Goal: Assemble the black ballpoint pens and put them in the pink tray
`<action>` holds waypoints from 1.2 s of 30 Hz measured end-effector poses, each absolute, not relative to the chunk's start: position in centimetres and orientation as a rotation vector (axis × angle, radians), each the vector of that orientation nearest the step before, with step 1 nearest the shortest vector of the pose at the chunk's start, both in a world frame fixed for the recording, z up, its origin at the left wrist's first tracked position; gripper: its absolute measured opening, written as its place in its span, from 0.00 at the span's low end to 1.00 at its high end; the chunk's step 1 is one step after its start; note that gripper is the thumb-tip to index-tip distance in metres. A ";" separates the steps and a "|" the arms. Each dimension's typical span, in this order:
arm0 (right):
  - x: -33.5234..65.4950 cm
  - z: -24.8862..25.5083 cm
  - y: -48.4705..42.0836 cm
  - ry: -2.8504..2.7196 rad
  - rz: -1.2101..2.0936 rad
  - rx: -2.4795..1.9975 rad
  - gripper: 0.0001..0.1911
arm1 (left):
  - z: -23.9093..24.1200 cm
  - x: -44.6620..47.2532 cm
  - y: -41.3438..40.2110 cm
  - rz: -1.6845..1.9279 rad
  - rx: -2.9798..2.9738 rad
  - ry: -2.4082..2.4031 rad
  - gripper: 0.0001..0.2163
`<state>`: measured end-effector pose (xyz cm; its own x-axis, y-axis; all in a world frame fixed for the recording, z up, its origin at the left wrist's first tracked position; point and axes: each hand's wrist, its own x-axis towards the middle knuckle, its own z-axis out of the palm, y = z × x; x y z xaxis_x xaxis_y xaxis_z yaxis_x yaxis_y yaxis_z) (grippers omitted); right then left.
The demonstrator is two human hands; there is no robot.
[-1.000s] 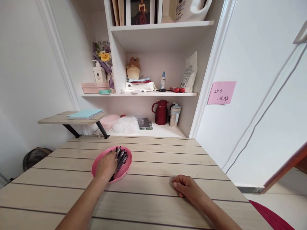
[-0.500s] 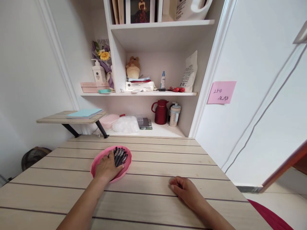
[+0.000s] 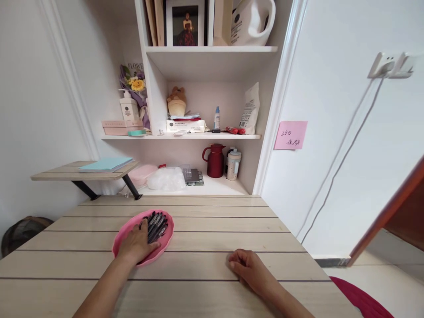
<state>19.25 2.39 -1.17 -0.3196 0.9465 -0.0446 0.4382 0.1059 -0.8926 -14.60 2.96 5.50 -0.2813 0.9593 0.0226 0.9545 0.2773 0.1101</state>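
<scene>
On the table, a pink scalloped tray [image 3: 168,240] holds several dark pens [image 3: 156,226] lying side by side. My left hand [image 3: 136,244] reaches into this tray from the front left. Its thumb and index finger are spread apart around the near left side of the pens, touching them; the other fingers are partly hidden. Farther right, my right hand [image 3: 249,267] rests on the tabletop with its fingers loosely curled in and nothing visible in them.
A small raised stand [image 3: 82,173] with light-blue paper [image 3: 106,164] is at the back left. Behind the table, the shelf unit [image 3: 212,49] holds a red jug [image 3: 215,161], a pale cup [image 3: 233,165] and a plastic bag [image 3: 166,179]. A pink note [image 3: 290,135] is on the right wall.
The camera view has tilted up and turned slightly right, so everything sits lower and further left in view. Both hands keep about the same place and pose on the tray and table.
</scene>
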 end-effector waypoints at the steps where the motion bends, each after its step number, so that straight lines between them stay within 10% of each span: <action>1: 19.3 -0.8 2.4 -1.833 1.133 -1.345 0.09 | 5.8 -14.2 2.9 0.202 1.921 2.466 0.38; 8: 19.6 3.8 2.9 -1.900 0.323 -1.230 0.11 | 7.7 -8.6 2.1 0.772 2.359 2.196 0.22; 16: 18.7 5.7 7.8 -1.799 -0.358 -1.257 0.28 | 7.4 -6.7 4.6 0.476 2.247 2.544 0.27; 36: 19.6 6.7 10.6 -1.671 -0.540 -1.404 0.32 | 10.2 -6.0 6.0 0.513 2.237 2.575 0.29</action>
